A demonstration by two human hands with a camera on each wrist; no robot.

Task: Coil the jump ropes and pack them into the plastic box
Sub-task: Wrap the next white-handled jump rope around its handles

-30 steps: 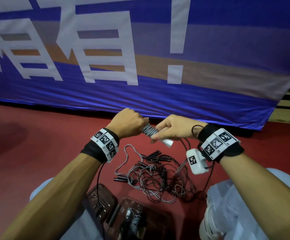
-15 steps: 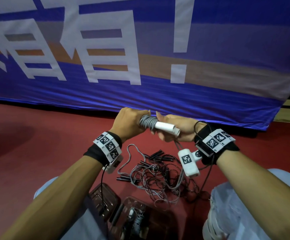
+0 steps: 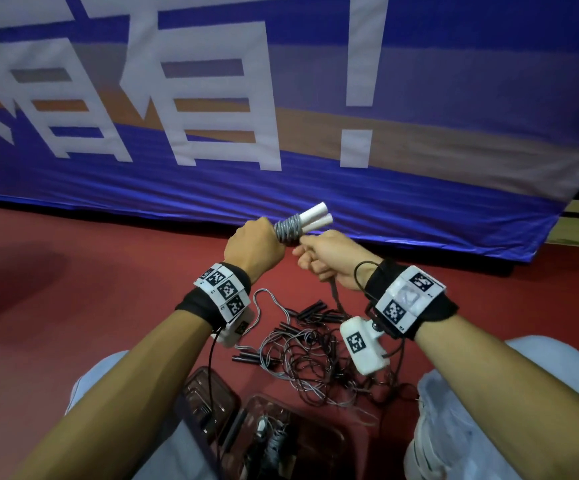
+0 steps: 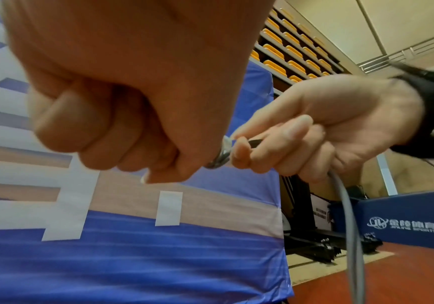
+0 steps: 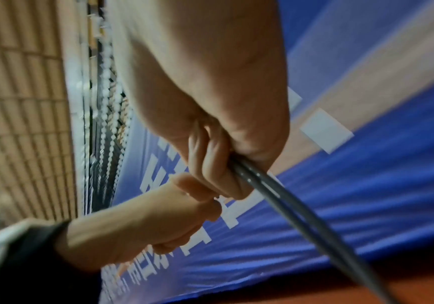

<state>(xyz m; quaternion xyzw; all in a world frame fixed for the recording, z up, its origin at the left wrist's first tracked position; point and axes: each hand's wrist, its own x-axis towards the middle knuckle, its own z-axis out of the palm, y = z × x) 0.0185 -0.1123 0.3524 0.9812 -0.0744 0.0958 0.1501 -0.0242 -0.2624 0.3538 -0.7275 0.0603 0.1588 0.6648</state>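
My left hand [image 3: 255, 245] grips a jump rope by its two white handles [image 3: 314, 215], which point up and to the right. Grey rope [image 3: 288, 230] is wound tightly around the handles just above my fist. My right hand [image 3: 329, 258] sits close beside it, fingers curled round the loose end of the same grey rope [image 4: 346, 205], which trails down from the fist [image 5: 288, 199]. On the red floor below lies a tangled pile of jump ropes [image 3: 308, 344] with black handles. The dark clear plastic box [image 3: 315, 441] stands between my knees with rope inside.
A blue banner [image 3: 281, 98] with white characters hangs right behind my hands. The box lid [image 3: 208, 400] lies open at the left of the box. My knees [image 3: 488, 410] flank the pile. Stacked seating and a blue barrier [image 4: 405, 222] stand off to the right.
The wound bundle has swung up so its white handles point up and right. My right hand has come off the handles and dropped lower, now pulling the loose rope end.
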